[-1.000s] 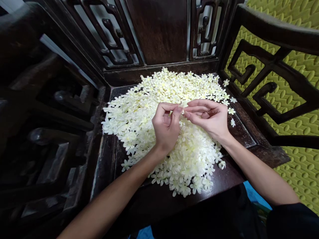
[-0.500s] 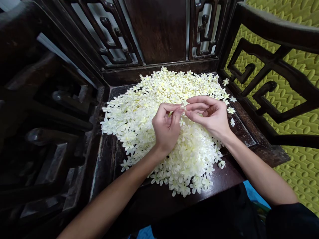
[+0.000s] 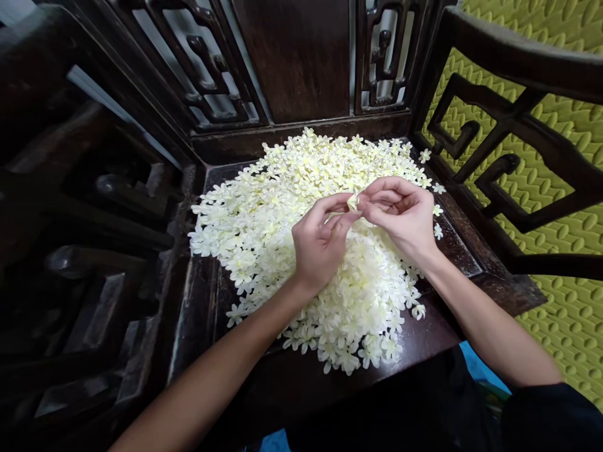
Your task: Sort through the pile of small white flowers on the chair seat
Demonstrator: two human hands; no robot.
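A small pale-yellow flower (image 3: 353, 201) is between my two hands, above a big heap of white and cream flowers (image 3: 264, 232). My right hand (image 3: 400, 213) pinches it from the right, fingertips pressed together at its base. From the left, the thumb and forefinger of my left hand (image 3: 324, 242) close around its petals. Part of the flower is hidden by my fingertips. Both hands hover over the middle of the heap, which spreads across the dark wooden seat (image 3: 456, 251).
Carved dark wood rises behind as a backrest (image 3: 299, 63), with an armrest (image 3: 522, 125) on the right and another (image 3: 113, 188) in shadow on the left. Several loose flowers lie along the seat's right side. Yellow-green textured padding (image 3: 565, 314) shows beyond the right armrest.
The flower between my fingertips now shows its petals more plainly. My hands have shifted slightly right, and the left thumb and forefinger have moved a little apart around it.
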